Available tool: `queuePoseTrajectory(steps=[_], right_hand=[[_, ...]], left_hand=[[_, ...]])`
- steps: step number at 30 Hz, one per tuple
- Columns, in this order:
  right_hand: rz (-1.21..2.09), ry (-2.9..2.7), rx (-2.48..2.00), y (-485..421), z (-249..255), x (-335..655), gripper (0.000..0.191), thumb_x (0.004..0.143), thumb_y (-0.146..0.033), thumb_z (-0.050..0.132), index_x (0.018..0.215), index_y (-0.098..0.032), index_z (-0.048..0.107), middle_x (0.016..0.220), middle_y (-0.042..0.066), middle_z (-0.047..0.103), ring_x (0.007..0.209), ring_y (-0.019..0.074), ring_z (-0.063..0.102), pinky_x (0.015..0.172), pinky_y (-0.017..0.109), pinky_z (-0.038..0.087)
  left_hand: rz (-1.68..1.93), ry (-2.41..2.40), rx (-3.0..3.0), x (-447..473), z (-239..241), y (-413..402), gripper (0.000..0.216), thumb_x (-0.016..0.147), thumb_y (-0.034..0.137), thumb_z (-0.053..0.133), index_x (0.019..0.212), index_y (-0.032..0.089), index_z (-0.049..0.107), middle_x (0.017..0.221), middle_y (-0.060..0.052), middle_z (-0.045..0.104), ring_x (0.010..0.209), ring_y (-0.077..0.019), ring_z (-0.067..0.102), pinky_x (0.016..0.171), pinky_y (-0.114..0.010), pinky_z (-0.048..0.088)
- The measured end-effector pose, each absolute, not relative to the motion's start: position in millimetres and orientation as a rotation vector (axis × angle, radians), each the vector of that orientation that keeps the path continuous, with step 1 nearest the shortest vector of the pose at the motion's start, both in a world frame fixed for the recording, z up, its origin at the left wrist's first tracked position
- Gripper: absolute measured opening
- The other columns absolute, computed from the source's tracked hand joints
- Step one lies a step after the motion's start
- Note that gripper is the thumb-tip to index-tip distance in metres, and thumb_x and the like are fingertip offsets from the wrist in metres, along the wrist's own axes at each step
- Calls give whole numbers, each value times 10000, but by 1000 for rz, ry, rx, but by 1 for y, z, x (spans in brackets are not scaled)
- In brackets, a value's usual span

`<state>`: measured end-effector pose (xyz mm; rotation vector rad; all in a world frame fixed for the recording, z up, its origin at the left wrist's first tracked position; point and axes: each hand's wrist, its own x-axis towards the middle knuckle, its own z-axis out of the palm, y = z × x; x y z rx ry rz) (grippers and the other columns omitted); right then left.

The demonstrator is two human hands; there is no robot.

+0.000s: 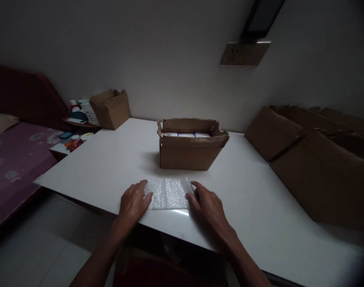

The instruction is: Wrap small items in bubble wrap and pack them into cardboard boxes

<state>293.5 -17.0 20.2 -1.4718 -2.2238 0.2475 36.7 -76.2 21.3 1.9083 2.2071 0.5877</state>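
A sheet of clear bubble wrap [169, 193] lies flat on the white table [110, 159] near its front edge. My left hand [133, 203] rests on the sheet's left edge with its fingers stretched out flat. My right hand [206, 204] lies on the sheet's right edge, fingers also flat and apart. Just behind the wrap stands an open cardboard box [190, 149] with white packets showing inside at the top.
Flattened and stacked cardboard boxes [316, 159] crowd the table's right side. A smaller open box [110, 108] sits at the back left beside a shelf of small bottles and items [77, 115]. A bed with a purple cover [14, 155] is at the left.
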Motion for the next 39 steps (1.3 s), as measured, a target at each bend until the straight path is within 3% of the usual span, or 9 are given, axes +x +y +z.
queuePoseTrajectory(steps=[4, 8, 14, 20, 24, 29, 34, 37, 39], right_hand=[[465, -2118, -1501, -22, 21, 302, 470, 903, -377, 478, 1323, -176, 537, 716, 28, 687, 619, 222, 636, 585, 337, 459], [562, -1970, -1545, -30, 23, 323, 503, 893, -457, 488, 1306, -178, 554, 730, 21, 663, 597, 191, 601, 584, 316, 456], [543, -1848, -1669, -42, 21, 348, 583, 882, -538, 485, 1319, -158, 555, 761, 26, 669, 601, 184, 588, 627, 321, 456], [451, -1855, -1727, -46, 17, 354, 575, 867, -532, 480, 1312, -181, 576, 898, 69, 725, 689, 220, 627, 682, 358, 469], [422, -1864, -1701, -47, 15, 353, 574, 889, -525, 458, 1331, -174, 564, 867, 65, 725, 679, 216, 623, 671, 349, 464], [378, -1883, -1676, -49, 12, 356, 552, 897, -504, 442, 1319, -172, 569, 795, 45, 706, 660, 214, 611, 650, 340, 450], [358, -1904, -1661, -51, 11, 357, 538, 919, -505, 421, 1320, -176, 563, 809, 59, 708, 693, 223, 612, 684, 353, 450], [352, -1904, -1644, -52, 11, 357, 524, 921, -496, 432, 1312, -175, 568, 812, 56, 714, 684, 217, 614, 675, 348, 448], [346, -1908, -1642, -53, 10, 357, 507, 923, -477, 439, 1310, -177, 571, 810, 49, 719, 674, 210, 616, 667, 343, 449]], left_hand=[[835, 2056, 1685, 39, 20, -73, 390, 866, 302, 540, 1243, 206, 556, 870, -24, 648, 721, -175, 620, 726, -304, 473], [1110, 1824, 1303, 32, 22, -77, 485, 822, 397, 593, 1254, 188, 524, 1062, -60, 619, 644, -119, 601, 667, -297, 510], [1086, 1638, 1126, 34, 19, -81, 565, 796, 448, 601, 1271, 156, 505, 1101, -92, 592, 639, -116, 605, 585, -284, 512], [788, 1842, 1531, 59, 23, -65, 528, 805, 316, 600, 1307, 165, 537, 947, -52, 677, 708, -155, 597, 712, -300, 461], [570, 1905, 1706, 76, 29, -54, 538, 797, 280, 608, 1324, 198, 540, 810, -11, 686, 727, -183, 613, 686, -286, 401], [881, 1605, 1370, 87, 31, -51, 397, 766, 286, 613, 1142, 160, 609, 700, 31, 543, 634, -137, 529, 624, -257, 401], [1196, 1259, 906, 96, 32, -56, 506, 699, 331, 736, 1152, 173, 576, 951, -18, 552, 758, -117, 563, 664, -236, 468], [1261, 1198, 678, 100, 34, -61, 660, 653, 346, 790, 1236, 207, 513, 1134, -61, 524, 800, -127, 567, 591, -230, 493], [1220, 1151, 606, 102, 36, -66, 732, 648, 352, 806, 1289, 220, 477, 1127, -60, 519, 757, -119, 553, 502, -207, 462]])
